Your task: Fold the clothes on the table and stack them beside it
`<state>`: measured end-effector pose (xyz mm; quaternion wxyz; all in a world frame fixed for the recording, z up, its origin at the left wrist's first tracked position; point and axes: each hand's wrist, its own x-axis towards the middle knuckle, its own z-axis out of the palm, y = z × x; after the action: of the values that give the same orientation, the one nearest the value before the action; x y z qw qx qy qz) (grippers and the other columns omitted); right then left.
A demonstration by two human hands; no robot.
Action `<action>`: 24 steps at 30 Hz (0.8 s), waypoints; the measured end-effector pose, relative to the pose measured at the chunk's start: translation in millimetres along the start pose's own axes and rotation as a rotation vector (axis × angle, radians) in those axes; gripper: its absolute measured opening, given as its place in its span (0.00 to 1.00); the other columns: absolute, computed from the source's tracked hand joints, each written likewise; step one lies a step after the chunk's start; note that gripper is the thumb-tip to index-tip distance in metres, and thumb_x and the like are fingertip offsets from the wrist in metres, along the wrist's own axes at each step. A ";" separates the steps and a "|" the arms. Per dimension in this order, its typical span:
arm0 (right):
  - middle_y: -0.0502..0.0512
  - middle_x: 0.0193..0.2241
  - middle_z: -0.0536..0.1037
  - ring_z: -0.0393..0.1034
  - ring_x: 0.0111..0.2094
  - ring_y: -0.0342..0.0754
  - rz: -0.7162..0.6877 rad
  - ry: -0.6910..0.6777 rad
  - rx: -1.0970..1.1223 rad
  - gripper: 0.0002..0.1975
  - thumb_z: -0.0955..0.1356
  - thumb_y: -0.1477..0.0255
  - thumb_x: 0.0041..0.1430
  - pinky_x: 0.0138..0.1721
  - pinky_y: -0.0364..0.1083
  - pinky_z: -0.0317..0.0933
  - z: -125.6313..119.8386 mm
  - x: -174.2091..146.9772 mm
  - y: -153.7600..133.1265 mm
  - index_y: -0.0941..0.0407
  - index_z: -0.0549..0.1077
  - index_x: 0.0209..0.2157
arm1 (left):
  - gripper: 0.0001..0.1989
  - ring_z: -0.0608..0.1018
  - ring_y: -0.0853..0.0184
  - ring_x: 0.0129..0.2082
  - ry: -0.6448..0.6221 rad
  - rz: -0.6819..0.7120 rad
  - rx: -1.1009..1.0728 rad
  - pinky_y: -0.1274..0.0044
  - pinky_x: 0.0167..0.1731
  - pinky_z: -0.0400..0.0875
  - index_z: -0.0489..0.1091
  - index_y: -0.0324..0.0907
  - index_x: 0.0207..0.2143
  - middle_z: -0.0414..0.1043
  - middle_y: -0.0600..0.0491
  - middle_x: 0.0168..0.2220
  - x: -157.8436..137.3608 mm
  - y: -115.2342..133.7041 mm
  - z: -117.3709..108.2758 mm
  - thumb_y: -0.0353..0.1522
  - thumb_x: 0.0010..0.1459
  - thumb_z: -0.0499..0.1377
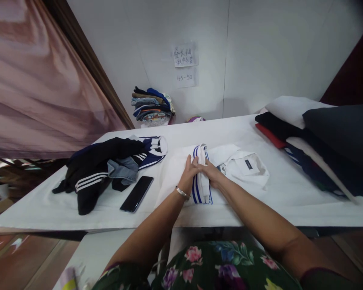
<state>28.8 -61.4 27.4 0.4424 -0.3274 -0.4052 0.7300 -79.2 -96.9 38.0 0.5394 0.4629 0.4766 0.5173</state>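
A white collared garment (245, 171) lies on the table in front of me, its collar and dark label toward the right. Toward the middle, a band with blue stripes (196, 191) stands up in a fold. My left hand (190, 173) presses against this band from the left, thumb raised and a bracelet on the wrist. From the other side, my right hand (212, 172) closes on the same fold, and the fingers of the two hands meet there. Some fingertips are hidden in the cloth.
A black phone (137, 194) lies left of the garment. Beyond it is a loose heap of dark clothes (93, 169). Several folded clothes (329, 141) are stacked at the right. Another pile (153, 105) stands by the wall, below paper notes (185, 64). The white table's (260, 217) front edge is near me.
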 end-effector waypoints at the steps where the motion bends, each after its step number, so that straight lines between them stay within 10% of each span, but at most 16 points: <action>1: 0.52 0.34 0.80 0.75 0.37 0.53 -0.005 0.019 0.002 0.28 0.75 0.68 0.42 0.41 0.53 0.68 -1.0 1.7 2.7 0.52 0.68 0.48 | 0.45 0.59 0.62 0.63 0.002 -0.014 -0.061 0.69 0.61 0.57 0.30 0.41 0.68 0.51 0.46 0.66 -0.8 2.9 0.0 0.33 0.54 0.53; 9: 0.48 0.29 0.79 0.74 0.33 0.52 -0.031 0.181 0.032 0.25 0.70 0.78 0.36 0.39 0.53 0.68 -8.4 1.2 11.3 0.54 0.70 0.42 | 0.36 0.64 0.59 0.61 0.060 0.001 -0.075 0.67 0.60 0.58 0.50 0.39 0.64 0.58 0.42 0.63 -2.5 21.5 -10.3 0.40 0.56 0.57; 15: 0.50 0.30 0.80 0.75 0.35 0.55 -0.057 0.234 -0.010 0.23 0.70 0.77 0.36 0.41 0.54 0.68 -40.5 -8.2 -16.0 0.55 0.71 0.39 | 0.30 0.60 0.59 0.63 0.100 0.309 0.671 0.65 0.62 0.53 0.61 0.43 0.59 0.58 0.47 0.63 2.8 25.9 -44.6 0.42 0.54 0.58; 24: 0.52 0.29 0.80 0.75 0.33 0.55 -0.061 0.321 -0.120 0.23 0.71 0.76 0.34 0.38 0.52 0.68 -113.5 -35.4 -50.3 0.55 0.71 0.39 | 0.30 0.51 0.52 0.66 -0.031 0.193 1.308 0.54 0.61 0.47 0.61 0.42 0.59 0.50 0.42 0.66 6.6 -1.6 -52.1 0.46 0.59 0.53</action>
<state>156.9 -45.3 24.0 0.5029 -0.4532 -0.3820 0.6291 -130.8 -90.0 30.1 0.1048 0.7432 0.6411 0.1605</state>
